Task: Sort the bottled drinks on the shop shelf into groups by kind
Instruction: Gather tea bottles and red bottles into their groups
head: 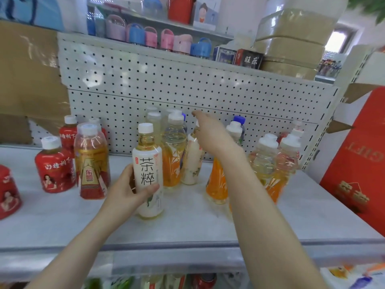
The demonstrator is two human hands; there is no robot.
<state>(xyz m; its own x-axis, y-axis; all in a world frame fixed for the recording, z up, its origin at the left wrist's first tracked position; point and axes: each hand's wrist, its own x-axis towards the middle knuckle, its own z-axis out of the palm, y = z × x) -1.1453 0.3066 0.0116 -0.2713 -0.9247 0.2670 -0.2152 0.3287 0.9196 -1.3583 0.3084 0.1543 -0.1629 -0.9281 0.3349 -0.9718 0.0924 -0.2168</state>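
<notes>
Both forearms are reaching across the front lip of the shelf (pixel 62 222). The left hand (pixel 125 188) is wrapping its thumb and fingers around the lower half of the white tea bottle (pixel 148 163). That bottle is upright near the front of the shelf, just ahead of the middle cluster, and its base seems to be resting there. The right hand (pixel 208 132) is stretching over the cluster with its fingers straight, grasping nothing. It is hovering by the neck of a second white bottle (pixel 190 163), and I cannot tell whether it is touching.

The risk is sitting under that right forearm, which is crossing just above an orange bottle (pixel 216 184). A taller orange-labelled bottle (pixel 173 159) is crowding right beside the second white one. A dipping wrist or a sideways pull would probably be tipping one bottle into its neighbours. The red bottles (pixel 55 170) are standing well apart on the left.
</notes>
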